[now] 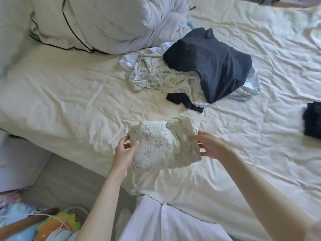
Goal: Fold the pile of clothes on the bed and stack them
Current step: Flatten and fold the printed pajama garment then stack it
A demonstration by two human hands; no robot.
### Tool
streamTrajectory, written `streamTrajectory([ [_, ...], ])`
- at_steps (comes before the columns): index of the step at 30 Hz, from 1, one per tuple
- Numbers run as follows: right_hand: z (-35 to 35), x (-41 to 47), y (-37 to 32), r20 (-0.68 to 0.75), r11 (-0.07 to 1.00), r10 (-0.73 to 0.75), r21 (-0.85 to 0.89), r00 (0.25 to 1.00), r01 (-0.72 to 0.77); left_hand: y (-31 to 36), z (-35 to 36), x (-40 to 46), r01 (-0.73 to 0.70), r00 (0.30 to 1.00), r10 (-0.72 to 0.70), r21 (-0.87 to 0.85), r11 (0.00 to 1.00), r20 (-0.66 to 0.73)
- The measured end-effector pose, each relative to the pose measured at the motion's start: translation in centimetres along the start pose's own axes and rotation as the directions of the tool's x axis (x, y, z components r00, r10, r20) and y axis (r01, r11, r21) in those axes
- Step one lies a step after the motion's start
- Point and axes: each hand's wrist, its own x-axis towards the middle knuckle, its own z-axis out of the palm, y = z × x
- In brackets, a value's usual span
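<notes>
While held at both side edges: folded printed garment (163,145), cream with small grey line drawings, low over the near part of the bed (69,94), whether resting on the sheet or just lifted cannot be told.
Left hand (124,153): at the garment's left edge, thumb on top, fingers (126,146) curled under the cloth, pinching it.
Right hand (211,145): at the garment's right edge, fingers (194,137) closed narrowly on the fold, thumb side below the cloth.
Pile of clothes (191,73): farther back on the bed, beyond the held garment and apart from it, unfolded and heaped.
Dark navy garment (210,63): on top of the pile, draped over its right half.
Second printed garment (156,79): crumpled at the pile's left, same cream print, partly under the navy piece.
White cloth (128,61): peeking out at the pile's back left; pale blue cloth (250,82) showing at the right under the navy.
Dark folded item (312,119): at the right edge of the view, lying on the sheet well apart from the pile.
Bedding: crumpled white duvet (104,23) with dark piping at the upper left, touching the bed's far side.
Lower left, off the bed: colourful objects (57,221), blurred.
</notes>
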Motion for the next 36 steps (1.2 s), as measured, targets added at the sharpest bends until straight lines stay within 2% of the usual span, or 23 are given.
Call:
streamTrajectory([
  [5, -1.0, -6.7, 2.7, -0.018, 0.996, -0.089, 0.032, 0.996, 0.089, 0.1, 0.0, -6.6, -0.067, 0.998, 0.068, -0.017, 0.998, 0.016],
  [10, -2.0, -11.9, 8.3, -0.101, 0.991, -0.089, 0.092, 0.991, 0.098, -1.6, 1.3, -11.5, -0.094, 0.993, 0.092, 0.029, 0.995, 0.071],
  [15, -3.6, -15.7, 14.7, -0.212, 0.972, -0.033, 0.222, 0.977, 0.081, -3.3, 3.4, -13.6, -0.092, 0.970, 0.058, 0.135, 0.987, 0.238],
  [20, -4.4, -19.8, 21.3, -0.323, 0.916, 0.004, 0.382, 0.947, 0.126, -4.5, 6.8, -14.7, -0.169, 0.900, 0.042, 0.258, 0.951, 0.434],
  [23, -4.9, -22.2, 25.3, -0.375, 0.864, 0.038, 0.478, 0.926, 0.157, -6.0, 9.1, -16.1, -0.234, 0.856, 0.045, 0.309, 0.922, 0.514],
  [27, -6.5, -25.9, 31.3, -0.454, 0.799, 0.099, 0.566, 0.885, 0.201, -8.4, 12.7, -20.1, -0.251, 0.796, -0.015, 0.352, 0.902, 0.605],
  [31, -9.6, -30.0, 36.3, -0.537, 0.721, 0.169, 0.639, 0.826, 0.268, -9.9, 17.6, -24.7, -0.329, 0.709, -0.050, 0.393, 0.859, 0.703],
  [36, -16.0, -34.7, 41.5, -0.597, 0.648, 0.182, 0.670, 0.781, 0.361, -11.0, 26.6, -30.2, -0.444, 0.609, -0.055, 0.397, 0.804, 0.792],
])
